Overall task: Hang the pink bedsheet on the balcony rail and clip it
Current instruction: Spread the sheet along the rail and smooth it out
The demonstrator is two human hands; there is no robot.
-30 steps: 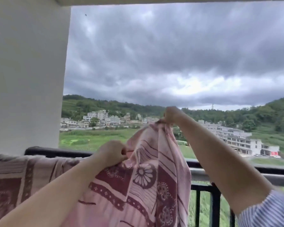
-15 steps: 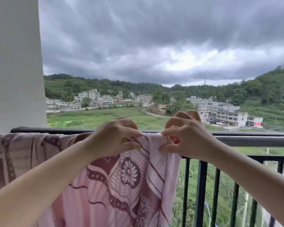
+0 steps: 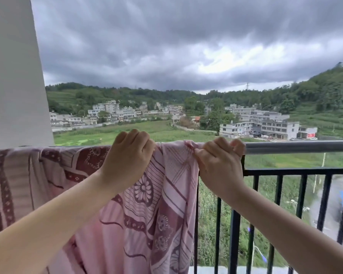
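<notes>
1. Pink bedsheet (image 3: 147,204): I see it draped over the balcony rail (image 3: 297,147), its long axis running along the rail from the left pillar (image 3: 14,76) to mid-span.
2. Left hand (image 3: 127,157): grip closed on the sheet at the rail top.
3. Right hand (image 3: 218,165): grip pinched on the sheet's bunched right edge; nearer the bare rail, which lies to its right.
4. Clips: none visible; I judge clipping not yet done.
</notes>
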